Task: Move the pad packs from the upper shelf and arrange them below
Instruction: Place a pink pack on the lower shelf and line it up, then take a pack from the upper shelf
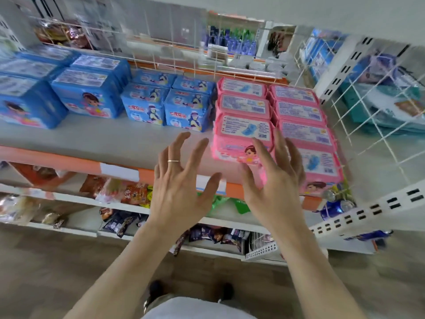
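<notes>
Left hand (177, 183) and right hand (276, 187) are spread, nothing gripped yet; front pink pack (241, 131) is best clamped from both sides tbh.

Chinese lettering on the blue packs (187, 111) is too blurred.

Both arms are bare and reach forward from the bottom of the view, forearms angling in so the hands sit side by side, close but not touching. The left hand (181, 180) is wide open with its back to the camera, fingers splayed and a bit bent, thumb poking in toward the other hand, and a thin ring (173, 160) on one finger. The right hand (273, 180) is pretty much a mirror of it, fingers spread and loose, thumb pointing in, though it's too blurry to tell if its fingertips touch anything.
</notes>
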Demonstrator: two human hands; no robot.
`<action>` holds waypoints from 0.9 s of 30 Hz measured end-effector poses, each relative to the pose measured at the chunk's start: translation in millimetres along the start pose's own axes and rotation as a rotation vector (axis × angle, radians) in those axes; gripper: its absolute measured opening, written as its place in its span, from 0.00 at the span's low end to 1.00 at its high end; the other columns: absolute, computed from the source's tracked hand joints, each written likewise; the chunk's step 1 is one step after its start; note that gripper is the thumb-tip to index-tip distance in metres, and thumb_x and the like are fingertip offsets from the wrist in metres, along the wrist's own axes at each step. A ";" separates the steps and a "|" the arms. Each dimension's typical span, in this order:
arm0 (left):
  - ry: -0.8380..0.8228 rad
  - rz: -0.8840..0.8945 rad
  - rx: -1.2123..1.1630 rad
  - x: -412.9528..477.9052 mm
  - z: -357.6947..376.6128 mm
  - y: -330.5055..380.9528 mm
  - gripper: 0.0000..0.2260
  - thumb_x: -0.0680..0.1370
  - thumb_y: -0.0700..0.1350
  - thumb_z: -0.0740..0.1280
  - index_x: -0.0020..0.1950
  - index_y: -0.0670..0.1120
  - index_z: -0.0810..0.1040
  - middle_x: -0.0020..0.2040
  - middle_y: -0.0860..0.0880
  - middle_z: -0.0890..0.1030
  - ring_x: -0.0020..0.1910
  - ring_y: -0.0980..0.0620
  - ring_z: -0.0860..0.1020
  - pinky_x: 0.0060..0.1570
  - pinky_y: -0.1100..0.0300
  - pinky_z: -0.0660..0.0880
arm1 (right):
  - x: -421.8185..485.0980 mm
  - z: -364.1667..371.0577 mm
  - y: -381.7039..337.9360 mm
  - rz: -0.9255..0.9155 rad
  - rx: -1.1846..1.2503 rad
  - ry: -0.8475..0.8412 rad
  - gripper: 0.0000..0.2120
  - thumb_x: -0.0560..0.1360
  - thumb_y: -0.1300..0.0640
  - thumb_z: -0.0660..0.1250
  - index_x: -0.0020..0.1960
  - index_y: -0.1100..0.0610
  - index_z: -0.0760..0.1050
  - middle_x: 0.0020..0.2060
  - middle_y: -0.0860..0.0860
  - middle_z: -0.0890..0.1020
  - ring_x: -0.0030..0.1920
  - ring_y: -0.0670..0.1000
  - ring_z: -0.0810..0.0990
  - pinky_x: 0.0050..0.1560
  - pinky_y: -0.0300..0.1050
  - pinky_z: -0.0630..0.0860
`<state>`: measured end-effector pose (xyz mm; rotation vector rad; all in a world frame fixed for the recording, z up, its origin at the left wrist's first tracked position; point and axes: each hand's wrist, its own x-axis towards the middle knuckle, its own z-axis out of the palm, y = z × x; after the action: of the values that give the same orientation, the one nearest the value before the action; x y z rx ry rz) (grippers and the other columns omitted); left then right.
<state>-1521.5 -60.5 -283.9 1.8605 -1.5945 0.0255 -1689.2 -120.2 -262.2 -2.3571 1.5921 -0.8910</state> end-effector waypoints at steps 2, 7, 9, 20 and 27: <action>0.014 -0.007 -0.011 -2.6 -18.2 -14.6 0.29 0.77 0.61 0.61 0.76 0.50 0.67 0.76 0.43 0.63 0.70 0.40 0.65 0.62 0.39 0.71 | -2.6 6.1 -21.2 -0.027 0.005 -0.016 0.27 0.78 0.39 0.58 0.75 0.47 0.68 0.79 0.52 0.60 0.78 0.58 0.55 0.73 0.65 0.53; 0.077 -0.031 -0.038 -8.8 -62.5 -45.2 0.29 0.77 0.60 0.62 0.77 0.51 0.67 0.76 0.43 0.62 0.70 0.41 0.64 0.63 0.38 0.70 | -7.5 17.5 -76.0 -0.098 0.064 -0.044 0.31 0.77 0.35 0.55 0.77 0.46 0.64 0.79 0.49 0.59 0.79 0.55 0.53 0.75 0.63 0.51; 0.121 -0.020 -0.053 -10.1 -82.2 -55.2 0.29 0.78 0.59 0.62 0.76 0.49 0.68 0.76 0.42 0.63 0.71 0.39 0.65 0.65 0.38 0.69 | -8.1 16.8 -100.0 -0.146 0.108 -0.033 0.31 0.77 0.36 0.56 0.77 0.47 0.64 0.79 0.48 0.59 0.79 0.54 0.53 0.75 0.64 0.54; 0.358 0.062 -0.117 8.1 -180.5 -97.8 0.25 0.80 0.56 0.62 0.72 0.43 0.72 0.71 0.41 0.68 0.68 0.41 0.68 0.70 0.54 0.61 | 5.2 19.5 -217.0 -0.378 0.253 0.192 0.25 0.79 0.44 0.62 0.71 0.57 0.72 0.74 0.54 0.68 0.75 0.60 0.63 0.70 0.64 0.64; 0.366 0.054 -0.101 7.8 -193.3 -110.6 0.25 0.81 0.59 0.60 0.72 0.46 0.73 0.72 0.43 0.68 0.68 0.43 0.67 0.68 0.44 0.66 | 8.7 13.9 -232.3 -0.418 0.271 0.193 0.28 0.79 0.44 0.61 0.74 0.57 0.69 0.75 0.53 0.68 0.76 0.59 0.61 0.73 0.61 0.62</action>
<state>-1344.6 30.8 -183.8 1.6255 -1.3647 0.2878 -1495.5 -32.9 -167.0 -2.4997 0.9585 -1.3544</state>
